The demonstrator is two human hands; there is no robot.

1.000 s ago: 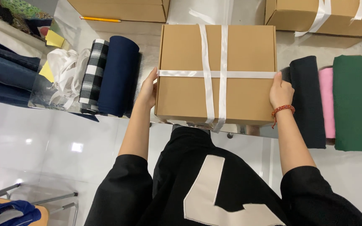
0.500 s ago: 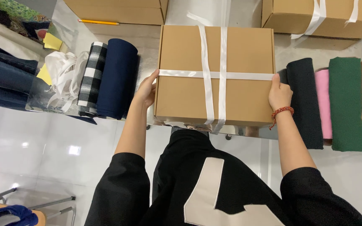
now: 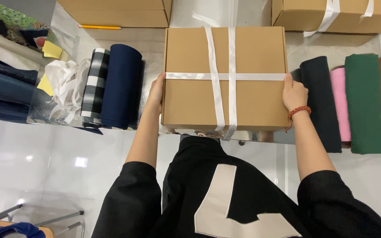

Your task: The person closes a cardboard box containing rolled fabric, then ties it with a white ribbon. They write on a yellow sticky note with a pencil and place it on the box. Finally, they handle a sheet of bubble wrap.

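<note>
The left hand (image 3: 156, 94) and right hand (image 3: 293, 92) press flat against opposite sides of the ribbon-tied cardboard box (image 3: 224, 79) at the worktop's (image 3: 155, 61) near edge. Risk: overhang may tip it floorward.

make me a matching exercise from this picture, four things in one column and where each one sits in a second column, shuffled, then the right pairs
Things:
1. ribbon-tied cardboard box
2. navy fabric roll
3. green fabric roll
4. yellow pencil

Places:
A. far left of the table top, beside another box
B. between the left hand and right hand
C. right of the pink roll
D. right of the black-and-white checked roll

Pairs: 1-B, 2-D, 3-C, 4-A
</note>
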